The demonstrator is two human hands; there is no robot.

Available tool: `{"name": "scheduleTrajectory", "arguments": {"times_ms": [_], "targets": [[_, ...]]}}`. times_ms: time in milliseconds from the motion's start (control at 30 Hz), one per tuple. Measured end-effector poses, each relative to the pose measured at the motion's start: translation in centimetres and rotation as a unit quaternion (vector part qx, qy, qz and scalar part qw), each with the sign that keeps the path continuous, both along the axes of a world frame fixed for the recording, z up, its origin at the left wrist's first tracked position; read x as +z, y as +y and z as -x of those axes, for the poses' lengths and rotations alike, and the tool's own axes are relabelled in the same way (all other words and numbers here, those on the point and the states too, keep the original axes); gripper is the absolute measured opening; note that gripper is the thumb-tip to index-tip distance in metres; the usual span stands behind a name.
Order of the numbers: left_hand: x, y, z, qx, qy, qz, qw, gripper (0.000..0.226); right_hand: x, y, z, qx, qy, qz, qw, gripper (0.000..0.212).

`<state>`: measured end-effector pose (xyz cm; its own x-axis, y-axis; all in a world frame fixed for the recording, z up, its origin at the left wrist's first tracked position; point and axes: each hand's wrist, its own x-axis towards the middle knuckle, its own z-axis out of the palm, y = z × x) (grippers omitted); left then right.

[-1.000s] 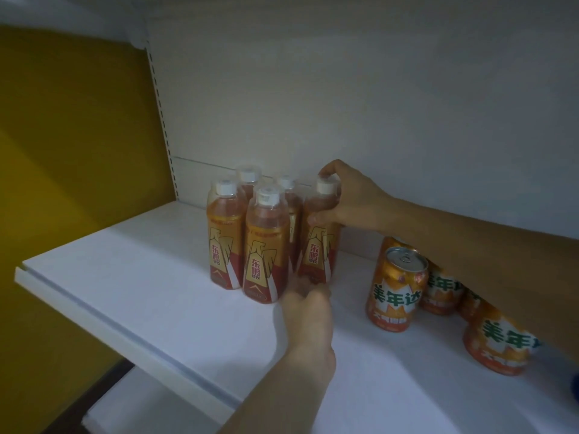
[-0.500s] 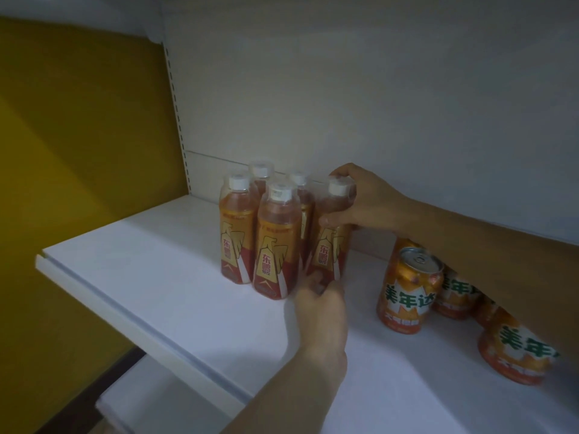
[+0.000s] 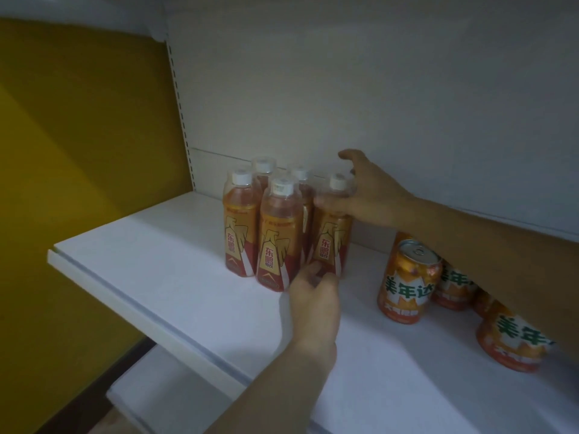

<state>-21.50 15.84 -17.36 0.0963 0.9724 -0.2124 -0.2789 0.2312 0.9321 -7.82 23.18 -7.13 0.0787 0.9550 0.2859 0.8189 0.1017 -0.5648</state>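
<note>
— Five bottles (image 3: 239, 227) on the shelf (image 3: 150, 264): which one is in hand?

— You have the end bottle (image 3: 332, 236), on the right of the cluster. It stands upright on the shelf, just beside the front bottle (image 3: 277, 239) and well back from the shelf's front edge.

— And the right grip?

— Your right grip (image 3: 366, 195) comes in over the cans (image 3: 407, 286) and is clamped on that bottle's shoulder, below its white cap (image 3: 338, 182): thumb across the front, fingers round the back, forefinger lifted clear.

— The left?

— Your left grip (image 3: 315, 297) reaches up from below, fingers curled onto the bottle's foot, their tips touching the red of the label.

— What else is near?

— Orange cans stand to your right of the bottles, apart from them, some partly hidden under your right forearm. A yellow wall (image 3: 78, 151) closes the shelf's left side.
</note>
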Motion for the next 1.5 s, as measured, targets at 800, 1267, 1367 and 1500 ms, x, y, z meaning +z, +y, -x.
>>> {"name": "scheduleTrajectory", "arguments": {"times_ms": [800, 1267, 1367, 1500], "targets": [[1.8, -0.6, 5.6, 0.123, 0.178, -0.353, 0.910, 0.059, 4.4, -6.8, 4.0, 0.077, 0.044, -0.144, 0.986, 0.012], [8.1, -8.1, -6.0, -0.030, 0.042, -0.428, 0.902, 0.077, 7.9, -18.8, -4.9, 0.041, 0.269, -0.222, 0.936, 0.057], [8.4, -10.3, -9.1, -0.071, 0.013, -0.443, 0.894, 0.079, 7.1, -21.4, -6.2, 0.009, 0.324, -0.270, 0.907, 0.073], [8.5, -13.1, -12.2, -0.177, -0.035, -0.460, 0.869, 0.063, 6.4, -24.9, -8.2, -0.090, 0.349, -0.348, 0.865, 0.063]]}}
